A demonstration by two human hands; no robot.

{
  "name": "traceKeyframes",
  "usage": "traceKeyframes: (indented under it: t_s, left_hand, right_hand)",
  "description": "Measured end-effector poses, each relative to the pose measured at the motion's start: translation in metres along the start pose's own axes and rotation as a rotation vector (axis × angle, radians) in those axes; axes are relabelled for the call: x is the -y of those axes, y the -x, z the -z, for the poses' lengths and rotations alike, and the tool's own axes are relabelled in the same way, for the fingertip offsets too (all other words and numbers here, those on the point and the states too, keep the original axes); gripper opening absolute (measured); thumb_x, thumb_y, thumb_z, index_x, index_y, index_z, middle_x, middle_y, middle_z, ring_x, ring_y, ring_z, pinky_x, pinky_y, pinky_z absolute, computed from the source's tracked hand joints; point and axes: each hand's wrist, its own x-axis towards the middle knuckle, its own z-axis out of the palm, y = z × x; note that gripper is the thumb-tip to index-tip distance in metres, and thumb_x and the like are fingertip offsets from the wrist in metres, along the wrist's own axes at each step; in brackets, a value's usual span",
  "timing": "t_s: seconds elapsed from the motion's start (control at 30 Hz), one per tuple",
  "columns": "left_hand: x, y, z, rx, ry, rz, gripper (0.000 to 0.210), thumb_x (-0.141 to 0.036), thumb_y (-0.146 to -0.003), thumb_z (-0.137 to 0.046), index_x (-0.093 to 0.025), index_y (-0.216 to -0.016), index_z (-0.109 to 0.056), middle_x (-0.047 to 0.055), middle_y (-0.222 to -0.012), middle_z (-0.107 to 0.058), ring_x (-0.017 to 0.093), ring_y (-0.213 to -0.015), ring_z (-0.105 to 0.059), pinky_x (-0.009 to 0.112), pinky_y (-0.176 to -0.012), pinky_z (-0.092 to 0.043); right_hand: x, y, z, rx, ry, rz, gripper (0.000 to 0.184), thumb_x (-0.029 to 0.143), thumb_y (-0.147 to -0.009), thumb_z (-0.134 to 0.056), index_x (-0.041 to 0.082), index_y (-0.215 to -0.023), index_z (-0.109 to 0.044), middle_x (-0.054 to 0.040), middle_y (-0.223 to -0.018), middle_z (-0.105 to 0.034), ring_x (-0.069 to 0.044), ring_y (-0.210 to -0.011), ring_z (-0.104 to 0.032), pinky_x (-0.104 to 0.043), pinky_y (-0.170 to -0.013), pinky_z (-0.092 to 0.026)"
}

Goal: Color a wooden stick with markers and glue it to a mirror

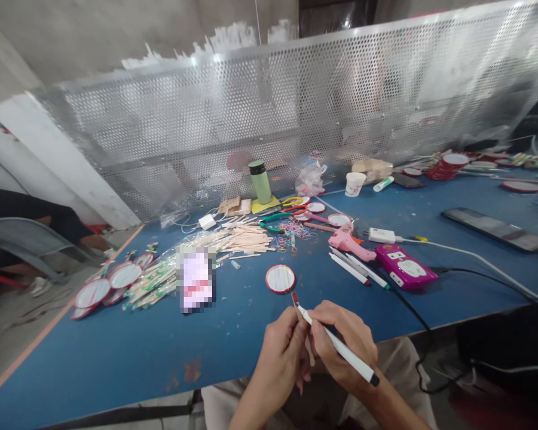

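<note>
Where the blue table [233,334] stretches ahead of my left hand [278,349] and right hand [347,334], containers stand well apart from both: one green bottle [262,185], dark lid on, contents hidden; farther right, one white paper cup [354,184], its inside not visible to me; between them, one crumpled clear bag [310,179], contents hard to make out. Ahead and left of my left hand: clear plastic wrapping [161,276] about pale sticks with green parts.

In hand: one flat wooden stick [295,297], pinched between my left thumb and fingers, its reddened tip jutting out beyond them. My right hand is closed in a writing grip on one white marker [341,346], dark at the rear, its front end at the stick just below the red — whether the two touch, I cannot tell.

Just beyond the stick's tip: one red-rimmed disc [280,279], flat. Ahead of my right hand, toward the right: pens [349,269], pink glue gun [350,243], purple power strip [406,269].

Obscured: the stick's middle, behind my fingers; one rectangular item [197,280] left of my left hand — pixelated, unreadable. Both forearms are cut off below.
</note>
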Motion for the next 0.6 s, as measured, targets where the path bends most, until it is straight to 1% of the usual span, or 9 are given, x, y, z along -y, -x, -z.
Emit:
traceKeyframes:
  t_s: [0.23,0.37,0.6]
  left_hand:
    - [-0.0014,0.0010,-0.0012,0.001,-0.002,0.007,0.048,-0.069,-0.089,-0.050,-0.021,-0.082,-0.047,-0.008,-0.049,-0.050,0.007,-0.033,-0.044,0.013,-0.029,-0.031]
    - [-0.0028,0.0016,-0.0011,-0.001,-0.007,0.016,0.047,-0.067,-0.090,-0.049,-0.021,-0.084,-0.048,-0.007,-0.049,-0.051,0.007,-0.033,-0.045,0.013,-0.030,-0.031]
    - [-0.0040,0.0007,-0.0008,0.013,-0.011,0.013,0.048,-0.069,-0.090,-0.048,-0.020,-0.085,-0.049,-0.008,-0.045,-0.049,0.007,-0.031,-0.042,0.013,-0.029,-0.030]
  right_hand:
    - [0.0002,0.0004,0.0007,0.013,-0.010,-0.019,0.016,0.011,-0.088,-0.055,0.022,-0.083,-0.064,0.0004,-0.067,-0.071,-0.014,-0.059,-0.069,-0.022,-0.056,-0.054]
    - [0.0002,0.0016,0.0006,0.011,0.003,-0.033,0.016,0.011,-0.089,-0.054,0.023,-0.084,-0.063,0.0014,-0.066,-0.070,-0.014,-0.057,-0.068,-0.022,-0.055,-0.054]
    - [-0.0005,0.0027,-0.0001,0.023,0.021,-0.041,0.016,0.011,-0.090,-0.053,0.024,-0.085,-0.061,0.0022,-0.064,-0.068,-0.014,-0.055,-0.067,-0.022,-0.054,-0.053]
